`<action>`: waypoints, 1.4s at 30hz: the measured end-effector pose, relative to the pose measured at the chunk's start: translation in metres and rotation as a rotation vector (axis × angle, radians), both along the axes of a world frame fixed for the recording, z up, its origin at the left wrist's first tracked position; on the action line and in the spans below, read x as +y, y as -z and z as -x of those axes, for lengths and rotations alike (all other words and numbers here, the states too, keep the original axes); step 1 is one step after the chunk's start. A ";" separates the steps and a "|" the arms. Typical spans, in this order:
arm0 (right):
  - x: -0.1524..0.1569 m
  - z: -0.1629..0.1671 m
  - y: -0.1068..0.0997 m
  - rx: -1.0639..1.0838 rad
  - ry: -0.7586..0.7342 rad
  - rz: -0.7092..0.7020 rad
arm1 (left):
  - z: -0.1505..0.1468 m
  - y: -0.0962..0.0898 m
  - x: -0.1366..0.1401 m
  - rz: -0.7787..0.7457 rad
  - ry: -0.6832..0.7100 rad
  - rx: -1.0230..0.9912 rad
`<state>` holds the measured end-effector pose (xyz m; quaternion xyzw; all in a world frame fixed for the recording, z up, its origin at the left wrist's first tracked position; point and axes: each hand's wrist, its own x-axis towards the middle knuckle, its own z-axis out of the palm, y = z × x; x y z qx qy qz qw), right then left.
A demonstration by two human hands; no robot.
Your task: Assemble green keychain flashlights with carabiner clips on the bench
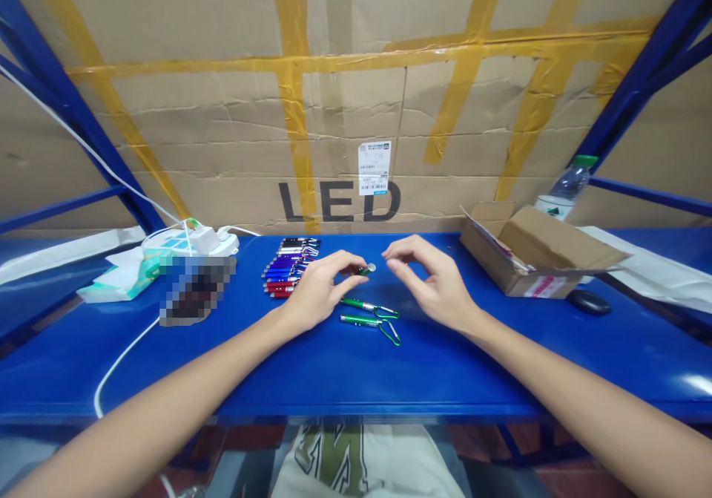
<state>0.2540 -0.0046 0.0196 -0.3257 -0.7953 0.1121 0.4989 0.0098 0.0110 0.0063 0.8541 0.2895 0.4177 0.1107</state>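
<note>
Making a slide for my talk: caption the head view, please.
Left hand pinching a small green item over a blue table, right hand close by, two green clip-ended tubes alongside.

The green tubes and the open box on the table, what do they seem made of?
Green tubes: probably metal with a glossy coating, judging by their bright highlights, though plastic is possible. Open box: matte brown cardboard, most likely, by its plain, folded flaps.

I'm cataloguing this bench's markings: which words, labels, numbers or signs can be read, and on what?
"LED": large cardboard.
White label on it: print and barcode too small.
Open box, pink-and-white label: unreadable.
Bottle, label: unreadable.
Garment: large olive lettering, uncertain.
Green pen-shaped item: marks too small.
</note>
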 end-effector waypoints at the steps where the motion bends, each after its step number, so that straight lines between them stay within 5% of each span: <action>1: 0.005 -0.004 0.001 -0.001 0.076 0.003 | 0.001 0.000 0.000 -0.005 0.000 -0.007; 5: 0.032 -0.030 0.013 -0.366 0.345 0.004 | 0.004 0.000 0.002 -0.031 0.016 -0.022; 8: 0.047 -0.044 0.025 -0.655 0.360 0.106 | 0.004 0.001 0.003 -0.038 0.027 -0.027; 12: 0.049 -0.046 0.029 -0.777 0.337 0.177 | 0.003 0.002 0.002 -0.025 0.015 0.000; 21: 0.044 -0.036 0.023 -0.650 0.273 0.255 | 0.003 0.005 0.005 0.014 0.021 0.021; 30: 0.011 -0.005 0.011 -0.063 -0.032 0.108 | 0.005 0.010 0.009 0.012 0.011 0.124; 35: 0.006 -0.004 0.010 -0.133 -0.077 -0.076 | 0.003 0.011 0.008 0.033 0.010 0.125; 42: 0.001 -0.001 0.006 -0.172 -0.099 -0.077 | 0.002 0.010 0.006 0.052 0.004 0.064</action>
